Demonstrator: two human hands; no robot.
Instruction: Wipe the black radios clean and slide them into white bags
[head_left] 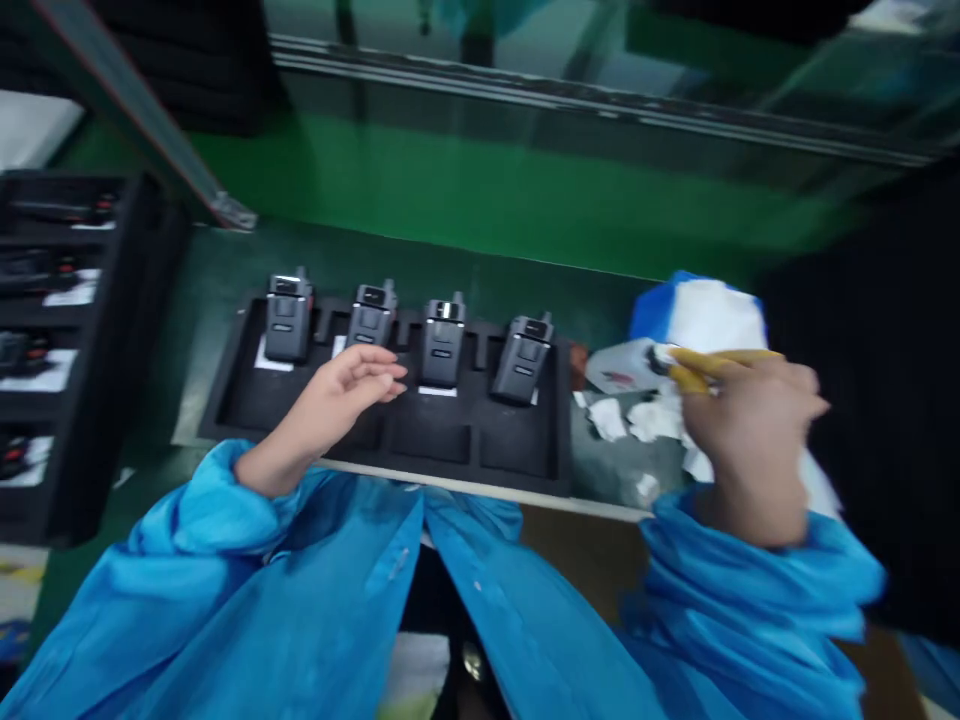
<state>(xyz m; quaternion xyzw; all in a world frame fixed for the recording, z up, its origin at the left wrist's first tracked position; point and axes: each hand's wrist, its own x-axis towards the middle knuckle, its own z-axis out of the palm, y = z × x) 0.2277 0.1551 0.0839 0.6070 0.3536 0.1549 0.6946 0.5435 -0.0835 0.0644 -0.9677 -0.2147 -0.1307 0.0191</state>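
A black foam tray [247, 395] lies on the green bench and holds several small black handheld devices [442, 342] standing in a row of slots. My left hand [341, 392] hovers over the tray's front, fingers loosely curled and apart, holding nothing, nearest the second device [371, 315]. My right hand [750, 430] is to the right of the tray, closed around a yellow-handled tool [701, 368] whose dark tip points left. The hand is blurred by motion. Both arms wear blue sleeves.
Torn white paper scraps [626, 418] and a white sheet with a red mark [622, 368] lie right of the tray. A blue-and-white box [697, 310] stands behind them. Another black tray stack with devices [52, 330] sits far left. A metal rail [600, 100] runs across the back.
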